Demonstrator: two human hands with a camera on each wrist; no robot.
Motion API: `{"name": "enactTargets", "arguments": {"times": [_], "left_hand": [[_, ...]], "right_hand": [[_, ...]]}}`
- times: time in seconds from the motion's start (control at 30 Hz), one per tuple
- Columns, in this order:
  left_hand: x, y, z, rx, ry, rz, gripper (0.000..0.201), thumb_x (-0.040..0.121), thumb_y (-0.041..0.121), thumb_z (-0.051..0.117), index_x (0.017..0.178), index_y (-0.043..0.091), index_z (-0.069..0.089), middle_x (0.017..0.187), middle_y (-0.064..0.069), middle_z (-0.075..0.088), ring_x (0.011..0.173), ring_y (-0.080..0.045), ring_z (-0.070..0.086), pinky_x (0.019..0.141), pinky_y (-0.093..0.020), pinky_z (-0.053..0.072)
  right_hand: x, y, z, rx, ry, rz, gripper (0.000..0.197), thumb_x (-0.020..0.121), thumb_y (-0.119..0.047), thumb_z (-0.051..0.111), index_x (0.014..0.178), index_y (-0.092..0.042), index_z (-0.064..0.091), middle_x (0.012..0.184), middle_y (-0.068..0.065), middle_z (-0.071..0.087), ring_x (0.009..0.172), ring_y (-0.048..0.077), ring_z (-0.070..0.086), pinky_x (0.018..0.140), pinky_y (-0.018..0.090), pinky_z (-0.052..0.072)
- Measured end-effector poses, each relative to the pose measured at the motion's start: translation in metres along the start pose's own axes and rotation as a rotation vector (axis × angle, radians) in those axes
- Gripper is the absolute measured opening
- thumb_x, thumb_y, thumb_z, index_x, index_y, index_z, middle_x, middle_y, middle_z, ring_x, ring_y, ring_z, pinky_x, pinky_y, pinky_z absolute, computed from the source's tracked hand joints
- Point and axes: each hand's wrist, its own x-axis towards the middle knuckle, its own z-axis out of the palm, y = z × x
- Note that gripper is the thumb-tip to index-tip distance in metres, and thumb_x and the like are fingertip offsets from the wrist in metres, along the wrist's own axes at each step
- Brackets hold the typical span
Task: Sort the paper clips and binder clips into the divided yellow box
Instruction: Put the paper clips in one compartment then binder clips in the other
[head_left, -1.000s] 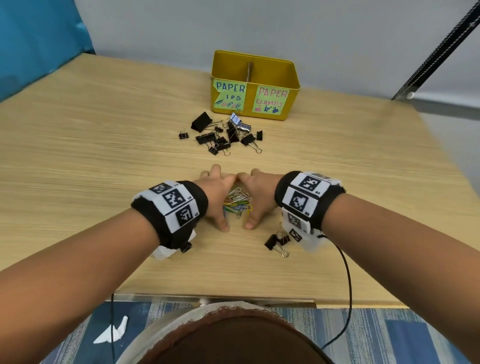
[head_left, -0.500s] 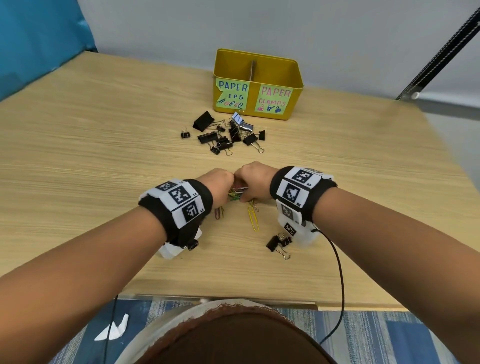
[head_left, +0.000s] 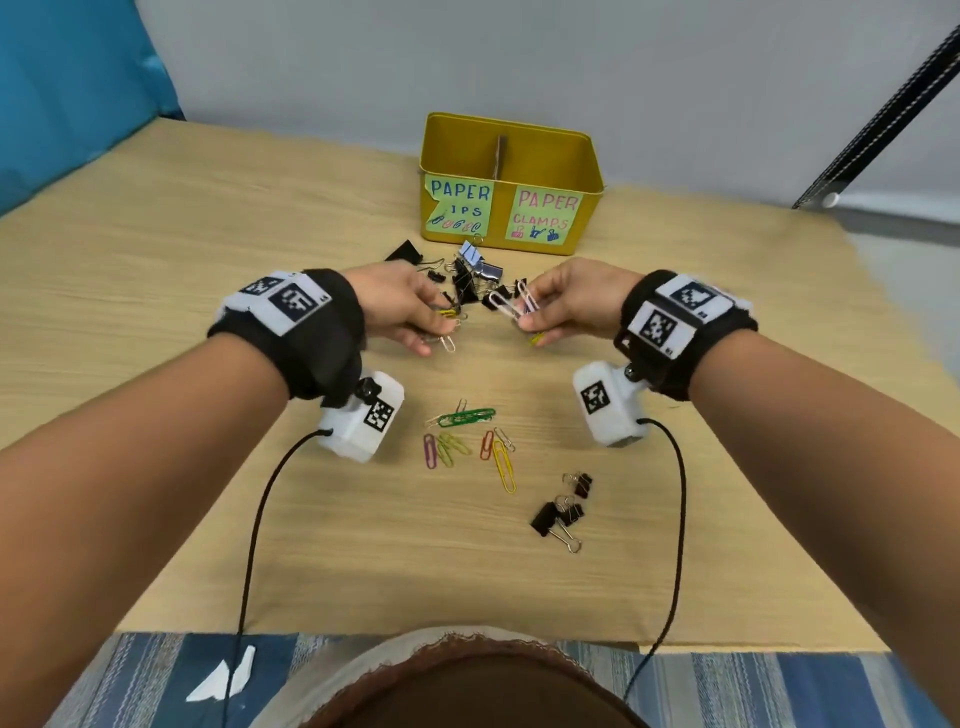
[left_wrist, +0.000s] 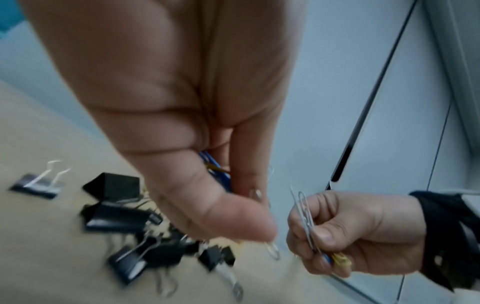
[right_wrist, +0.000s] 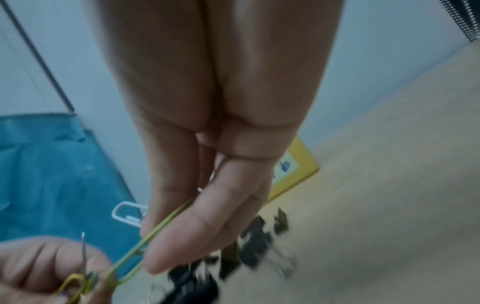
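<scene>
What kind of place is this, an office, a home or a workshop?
Probably an office-like room set up for recording. A light wooden table stands against a plain grey wall, holding a hand-labelled yellow metal box. Both hands wear wristbands with printed black-and-white markers.

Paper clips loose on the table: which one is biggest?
The long yellow paper clip, lying nearest the small binder clips; it clearly outstretches the green, purple and orange ones beside it.

Box (head_left: 540, 228) behind binder clips (head_left: 470, 280), paper clips (head_left: 467, 441) seemingly nearest
</scene>
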Motion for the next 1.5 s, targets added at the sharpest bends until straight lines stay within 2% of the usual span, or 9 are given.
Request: {"name": "enactTargets", "arguments": {"times": [0.2, 0.43, 0.57, 0.73, 0.83, 0.93, 1.13, 1.3, 1.5], "left_hand": [[0.025, 0.053, -0.033, -0.200, 0.073, 0.067, 0.011, 0.087, -0.003, 0.055, 0.080, 0.005, 0.059, 0.074, -0.006, 0.059, 0.039, -0.004, 0.061, 0.045, -0.012, 0.054], [0.080, 0.110, -0.077, -0.271, 0.455, 0.106, 0.033, 0.085, -0.003, 0.060, 0.117, -0.005, 0.054, 0.077, -0.007, 0.056, 0.060, -0.014, 0.058, 0.046, -0.016, 0.055], [0.113, 0.118, -0.087, -0.021, 0.491, 0.063, 0.011, 0.082, 0.003, 0.066, 0.091, -0.002, 0.063, 0.090, -0.018, 0.061, 0.076, -0.026, 0.059, 0.082, -0.038, 0.058], [0.124, 0.119, -0.094, 0.242, 0.438, 0.069, 0.041, 0.084, 0.015, 0.064, 0.119, -0.006, 0.058, 0.119, -0.025, 0.062, 0.102, -0.033, 0.060, 0.092, -0.041, 0.047], [0.115, 0.118, -0.090, 0.194, 0.456, 0.198, 0.032, 0.087, 0.006, 0.055, 0.117, -0.001, 0.062, 0.122, -0.021, 0.062, 0.101, -0.023, 0.056, 0.088, -0.032, 0.043], [0.086, 0.101, -0.077, 0.140, 0.409, 0.320, 0.010, 0.085, 0.008, 0.060, 0.088, 0.015, 0.065, 0.085, -0.003, 0.063, 0.085, -0.017, 0.053, 0.077, -0.027, 0.042], [0.018, 0.035, -0.019, 0.480, 0.084, 0.107, 0.020, 0.080, 0.016, 0.067, 0.099, 0.018, 0.061, 0.071, 0.006, 0.058, 0.058, -0.010, 0.052, 0.056, -0.022, 0.043], [-0.019, -0.004, 0.024, 0.753, -0.133, -0.043, 0.055, 0.083, 0.014, 0.061, 0.136, 0.026, 0.047, 0.109, 0.000, 0.063, 0.100, -0.018, 0.056, 0.092, -0.029, 0.046], [-0.041, -0.032, 0.029, 0.940, 0.102, -0.111, 0.044, 0.091, 0.006, 0.048, 0.135, 0.009, 0.046, 0.132, -0.012, 0.047, 0.117, -0.026, 0.052, 0.101, -0.029, 0.045]], "right_hand": [[0.024, -0.050, -0.047, 0.319, 0.109, -0.120, 0.017, 0.085, 0.006, 0.057, 0.078, -0.008, 0.063, 0.060, -0.003, 0.070, 0.057, 0.004, 0.070, 0.056, 0.015, 0.057], [0.088, -0.108, -0.068, 0.471, 0.272, -0.132, 0.023, 0.087, 0.011, 0.053, 0.070, -0.004, 0.052, 0.076, 0.006, 0.054, 0.069, 0.012, 0.059, 0.051, 0.017, 0.057], [0.138, -0.114, -0.071, 0.189, 0.298, -0.033, 0.023, 0.088, 0.001, 0.053, 0.073, -0.015, 0.047, 0.084, 0.001, 0.053, 0.077, 0.011, 0.059, 0.061, 0.018, 0.054], [0.160, -0.120, -0.068, 0.027, 0.275, 0.024, 0.032, 0.083, -0.003, 0.054, 0.114, -0.004, 0.056, 0.080, 0.000, 0.051, 0.079, 0.015, 0.055, 0.084, 0.031, 0.050], [0.143, -0.128, -0.058, 0.013, 0.381, -0.053, 0.027, 0.085, 0.001, 0.049, 0.108, 0.000, 0.063, 0.075, 0.004, 0.053, 0.069, 0.016, 0.053, 0.075, 0.031, 0.048], [0.106, -0.119, -0.046, -0.047, 0.338, -0.130, 0.019, 0.088, -0.001, 0.050, 0.076, -0.009, 0.063, 0.070, 0.005, 0.060, 0.058, 0.014, 0.058, 0.056, 0.025, 0.050], [0.056, -0.054, -0.003, -0.603, -0.101, 0.157, 0.027, 0.090, -0.001, 0.050, 0.112, -0.002, 0.065, 0.084, 0.011, 0.064, 0.060, 0.019, 0.056, 0.050, 0.022, 0.050], [0.037, -0.032, 0.028, -1.053, -0.088, 0.110, 0.050, 0.094, 0.002, 0.036, 0.140, -0.018, 0.046, 0.088, -0.001, 0.050, 0.066, 0.016, 0.048, 0.045, 0.013, 0.035], [0.026, -0.028, 0.038, -1.230, -0.143, 0.071, 0.055, 0.094, 0.004, 0.028, 0.146, -0.014, 0.033, 0.143, 0.011, 0.043, 0.091, 0.016, 0.036, 0.043, 0.013, 0.031]]}}
